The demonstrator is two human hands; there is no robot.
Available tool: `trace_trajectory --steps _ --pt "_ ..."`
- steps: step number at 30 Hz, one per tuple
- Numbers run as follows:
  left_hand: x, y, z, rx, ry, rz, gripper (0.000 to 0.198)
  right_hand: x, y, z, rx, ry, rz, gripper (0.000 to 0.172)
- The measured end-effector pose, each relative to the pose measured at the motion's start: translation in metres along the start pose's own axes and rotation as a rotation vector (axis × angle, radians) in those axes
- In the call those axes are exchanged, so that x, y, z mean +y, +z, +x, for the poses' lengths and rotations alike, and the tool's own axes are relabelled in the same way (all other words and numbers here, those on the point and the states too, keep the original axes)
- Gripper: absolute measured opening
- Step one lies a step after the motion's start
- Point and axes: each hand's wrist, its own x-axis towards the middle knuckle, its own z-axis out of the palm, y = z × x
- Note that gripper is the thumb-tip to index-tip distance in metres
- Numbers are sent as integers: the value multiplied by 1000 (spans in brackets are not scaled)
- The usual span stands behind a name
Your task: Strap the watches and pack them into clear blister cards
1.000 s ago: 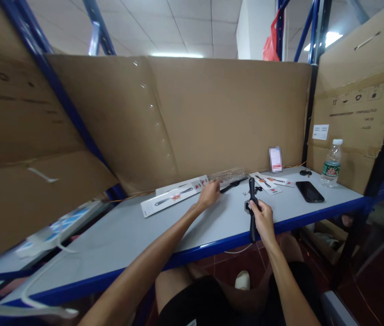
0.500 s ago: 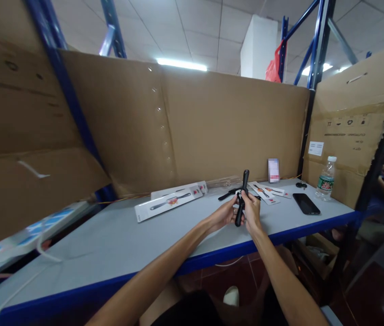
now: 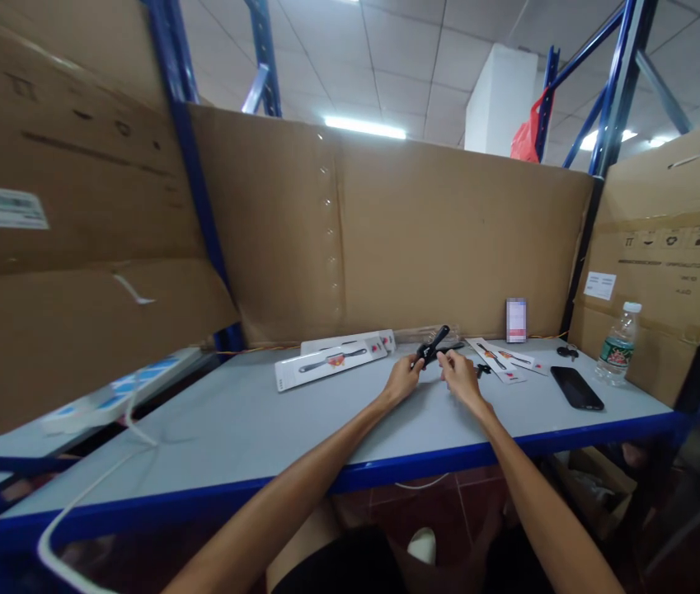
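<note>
My left hand (image 3: 404,376) is closed on a black-handled tool (image 3: 439,337), which points up and to the right above the table. Just right of it, my right hand (image 3: 458,373) has its fingers bent together near the tool; what it holds, if anything, is too small to make out. Another black piece (image 3: 452,347) lies behind the hands, and a small black part (image 3: 483,370) is beside my right hand. A white boxed package (image 3: 331,364) with a tool picture lies to the left. Printed cards (image 3: 498,360) lie to the right.
On the grey table (image 3: 219,429), a black phone (image 3: 576,388), keys (image 3: 567,352) and a water bottle (image 3: 617,345) stand or lie at the right. An upright lit phone (image 3: 516,320) leans at the back. A power strip (image 3: 139,384) and white cable are at the left.
The black tool has gone from nearly upright between both hands to slanted in my left hand. My hands have moved slightly apart. The camera view has turned left.
</note>
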Motion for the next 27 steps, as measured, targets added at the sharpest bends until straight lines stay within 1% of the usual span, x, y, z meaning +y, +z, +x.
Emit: trace_trajectory --steps 2,5,7,9,14,20,24,27 --pt "-6 0 -1 19 75 142 26 0 4 2 -63 -27 -74 34" --pt "-9 1 -6 -59 151 234 25 2 11 4 -146 -17 -133 19" --pt "-9 2 -11 -87 173 266 25 5 14 3 -166 -8 -160 13" --pt "-9 4 -14 -92 164 305 26 8 15 -1 -178 -7 -181 10" --pt "-8 5 -15 -147 149 454 33 9 13 -9 -198 0 -196 13" --pt "-3 6 -17 -170 110 658 39 5 12 -10 -214 58 -314 15" --pt "-5 7 -18 -176 111 722 39 2 9 -14 -239 11 -433 18" --pt "-10 7 -14 -176 63 693 37 -3 6 -20 -247 -52 -538 26"
